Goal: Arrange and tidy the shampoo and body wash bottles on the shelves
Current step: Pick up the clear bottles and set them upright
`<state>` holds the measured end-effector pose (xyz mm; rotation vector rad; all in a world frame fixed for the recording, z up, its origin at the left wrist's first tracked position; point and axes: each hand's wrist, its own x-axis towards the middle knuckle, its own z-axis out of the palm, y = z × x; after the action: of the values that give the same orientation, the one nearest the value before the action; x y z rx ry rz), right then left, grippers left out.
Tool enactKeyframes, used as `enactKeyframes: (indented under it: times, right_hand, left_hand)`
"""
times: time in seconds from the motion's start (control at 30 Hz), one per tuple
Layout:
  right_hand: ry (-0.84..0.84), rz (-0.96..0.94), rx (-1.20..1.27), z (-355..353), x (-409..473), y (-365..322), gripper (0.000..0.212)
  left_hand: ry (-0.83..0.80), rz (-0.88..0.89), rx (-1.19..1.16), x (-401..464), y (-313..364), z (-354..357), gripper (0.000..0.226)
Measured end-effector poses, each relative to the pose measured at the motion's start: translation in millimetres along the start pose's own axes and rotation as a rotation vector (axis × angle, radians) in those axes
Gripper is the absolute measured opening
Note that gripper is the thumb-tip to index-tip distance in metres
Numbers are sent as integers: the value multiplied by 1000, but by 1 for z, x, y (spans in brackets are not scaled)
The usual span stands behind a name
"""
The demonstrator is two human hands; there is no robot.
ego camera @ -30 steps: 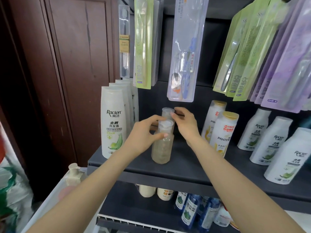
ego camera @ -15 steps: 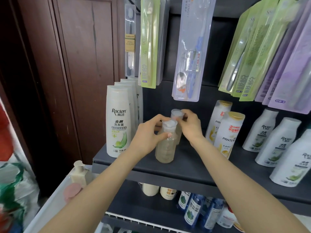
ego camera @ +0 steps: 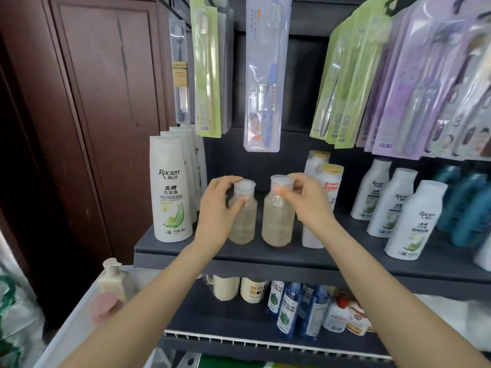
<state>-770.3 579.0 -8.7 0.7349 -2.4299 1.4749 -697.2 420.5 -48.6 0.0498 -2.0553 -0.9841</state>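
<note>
Left hand (ego camera: 216, 208) and right hand (ego camera: 308, 205) each grip one clear, beige-filled plastic bottle, left (ego camera: 243, 216) and right (ego camera: 278, 215), upright side by side near the dark grey shelf's (ego camera: 265, 254) front edge; white shampoo bottles (ego camera: 406, 216) toward its right end look unstraightened.

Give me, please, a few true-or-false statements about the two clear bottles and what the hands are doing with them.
1. The two clear bottles stand side by side on the shelf. True.
2. The left hand grips the left clear bottle. True.
3. The right hand rests flat on the shelf. False: it pinches the cap of the right clear bottle.
4. The clear bottles lie on their sides. False: both are upright.
5. The white Raclen bottle stands left of them. True.
</note>
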Motion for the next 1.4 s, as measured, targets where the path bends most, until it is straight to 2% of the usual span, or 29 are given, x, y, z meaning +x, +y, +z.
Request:
enactKeyframes:
  times: [0.07, 0.13, 0.33, 0.43, 0.5, 0.57, 0.67, 0.77, 0.83, 0.9, 1.0, 1.07, 1.13, 1.23, 1.3, 1.4]
  right_hand:
    - [14, 28, 80, -9, -6, -3, 26]
    - [12, 88, 185, -16, -9, -8, 24]
    - [8, 262, 426, -27, -14, -16, 26]
    - [17, 269, 468, -29, -18, -17, 30]
    - [-8, 272, 498, -28, -20, -15, 30]
    - [-49, 278, 527, -30, -23, -12, 29]
    - [-135, 291, 542, -35, -27, -11, 32]
    - [-126, 247, 597, -36, -30, -10, 25]
    - [-93, 208, 677, -36, -31, -12, 17]
    - [-88, 170, 779, -36, -33, -12, 15]
    - [-134, 128, 934, -36, -35, -10, 19]
    - [-170, 111, 1005, -37, -34, -9, 26]
    - [-204, 95, 1016, -38, -33, -9, 35]
    - [-225, 120, 916, -36, -32, -6, 34]
    - [-208, 151, 854, -34, -31, -4, 35]
    - [-171, 163, 870, -33, -30, -7, 28]
  left_hand:
    - [46, 85, -18, -9, 10, 3, 27]
    - [1, 107, -53, -17, 18, 4, 27]
    - [-337, -193, -224, -31, 19, 2, 56]
    - [-402, -231, -180, -31, 21, -3, 51]
    - [-377, -216, -117, -30, 25, -6, 46]
    - [-277, -176, -53, -31, 29, -9, 49]
    - [-144, 2, 132, -35, 31, -14, 63]
    - [-120, 96, 190, -37, 34, -19, 68]
    - [-137, 22, 96, -36, 34, -21, 70]
    - [-198, -161, -69, -35, 35, -25, 65]
    - [-349, -429, -416, -38, 43, -32, 49]
    - [-381, -477, -631, -40, 46, -32, 43]
    - [-346, -425, -632, -40, 47, -32, 40]
    - [-206, -211, -397, -35, 39, -31, 47]
    - [-180, -70, -298, -33, 38, -33, 55]
    - [-221, -82, -348, -32, 37, -35, 57]
